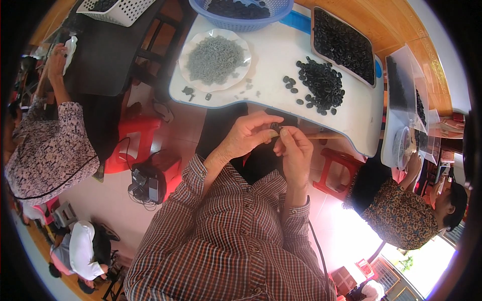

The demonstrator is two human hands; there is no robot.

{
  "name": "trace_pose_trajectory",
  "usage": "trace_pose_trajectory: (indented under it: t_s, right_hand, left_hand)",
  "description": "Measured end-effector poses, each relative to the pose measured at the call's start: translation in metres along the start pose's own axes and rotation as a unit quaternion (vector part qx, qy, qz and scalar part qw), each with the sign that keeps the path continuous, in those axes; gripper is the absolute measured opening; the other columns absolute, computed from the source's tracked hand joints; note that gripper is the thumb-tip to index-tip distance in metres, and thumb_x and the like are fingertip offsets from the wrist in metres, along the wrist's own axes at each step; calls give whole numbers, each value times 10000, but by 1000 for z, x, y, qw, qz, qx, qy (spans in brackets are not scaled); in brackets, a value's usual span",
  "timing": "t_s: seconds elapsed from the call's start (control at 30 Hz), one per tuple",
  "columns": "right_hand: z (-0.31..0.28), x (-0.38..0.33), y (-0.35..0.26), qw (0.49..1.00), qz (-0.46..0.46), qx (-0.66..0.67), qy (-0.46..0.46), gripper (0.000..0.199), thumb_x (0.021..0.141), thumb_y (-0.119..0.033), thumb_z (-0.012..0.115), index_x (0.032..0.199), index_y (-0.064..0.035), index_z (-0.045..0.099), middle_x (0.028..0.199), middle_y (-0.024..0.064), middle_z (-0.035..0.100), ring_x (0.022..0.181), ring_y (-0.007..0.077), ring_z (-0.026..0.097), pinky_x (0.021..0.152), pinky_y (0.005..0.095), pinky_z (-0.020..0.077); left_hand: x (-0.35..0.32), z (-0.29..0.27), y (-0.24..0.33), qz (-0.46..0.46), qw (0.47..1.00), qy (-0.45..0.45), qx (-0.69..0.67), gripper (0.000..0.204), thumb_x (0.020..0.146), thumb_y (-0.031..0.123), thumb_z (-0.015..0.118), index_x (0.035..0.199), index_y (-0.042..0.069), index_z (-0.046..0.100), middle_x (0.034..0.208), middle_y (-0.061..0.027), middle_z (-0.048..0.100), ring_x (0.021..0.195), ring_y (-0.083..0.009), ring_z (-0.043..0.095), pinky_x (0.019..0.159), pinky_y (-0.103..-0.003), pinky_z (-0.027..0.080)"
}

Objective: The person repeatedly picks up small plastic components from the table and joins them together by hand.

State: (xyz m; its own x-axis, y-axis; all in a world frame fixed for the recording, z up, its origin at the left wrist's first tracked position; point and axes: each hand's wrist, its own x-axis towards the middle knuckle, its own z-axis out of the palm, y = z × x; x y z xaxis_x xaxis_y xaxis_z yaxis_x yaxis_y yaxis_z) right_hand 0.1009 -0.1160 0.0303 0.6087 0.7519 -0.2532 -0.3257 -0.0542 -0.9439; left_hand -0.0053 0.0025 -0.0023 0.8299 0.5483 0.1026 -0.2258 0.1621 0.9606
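In front of my chest, just off the table's near edge, both hands meet at a small black oval piece (275, 127). My left hand (246, 134) pinches it between thumb and fingertips. My right hand (294, 150) is closed, its thumb and index finger pressed against the piece's right side; whether they hold a second small part cannot be made out. Beyond my right hand lies a heap of black oval, ring-like pieces (321, 86), with several loose ones at its left. A white scalloped plate (244, 54) holds a mound of small grey parts (211, 59).
The white table (273, 55) also bears a tray (314, 42) of black pieces and a blue plastic basket (241, 22). A few dark scraps (188, 91) lie near its left edge. Red stools (335, 170) stand below. Other people work at left and right.
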Motion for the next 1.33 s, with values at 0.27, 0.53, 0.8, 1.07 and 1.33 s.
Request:
trace_pose_trajectory:
  t_s: [0.27, 0.53, 0.8, 1.07, 1.33]
  right_hand:
    - [1, -1, 1, 999, -11, -40, 22, 117, 909, -115, 622, 950, -7, 638, 724, 7, 611, 575, 50, 544, 502, 175, 410]
    - [5, -2, -2, 997, -13, -47, 51, 144, 917, -108, 607, 986, 9, 654, 744, 28, 630, 544, 50, 539, 463, 167, 392]
    - [-2, 2, 2, 986, 75, 139, 51, 140, 905, -96, 612, 989, 9, 653, 777, 76, 665, 554, 98, 589, 448, 183, 414]
    - [-1, 2, 0, 973, 94, 203, 56, 141, 912, -110, 608, 968, 11, 653, 779, 90, 676, 595, 134, 644, 466, 202, 471]
    - [-15, 8, 9, 951, 165, 261, 23, 164, 903, -122, 626, 996, 12, 645, 799, 105, 675, 633, 135, 647, 484, 203, 476]
  left_hand:
    - [0, 1, -2, -7, 1000, -1, -5, 329, 865, -19, 614, 1186, 50, 624, 861, -5, 540, 707, -52, 578, 590, -164, 465]
    - [2, 1, -2, 20, 998, -4, 54, 329, 862, -19, 616, 1183, 52, 626, 866, -7, 544, 700, -44, 569, 580, -165, 457]
    - [3, 1, -4, 43, 997, 14, 65, 335, 844, -25, 631, 1171, 47, 635, 849, -7, 537, 696, -54, 528, 603, -178, 441]
    - [5, -1, 2, 54, 994, 15, 96, 344, 818, -36, 650, 1150, 52, 651, 836, -5, 537, 696, -60, 507, 606, -182, 419]
    - [4, -2, 3, 52, 993, 4, 103, 338, 822, -32, 654, 1144, 71, 660, 845, -17, 548, 709, -69, 529, 607, -198, 440]
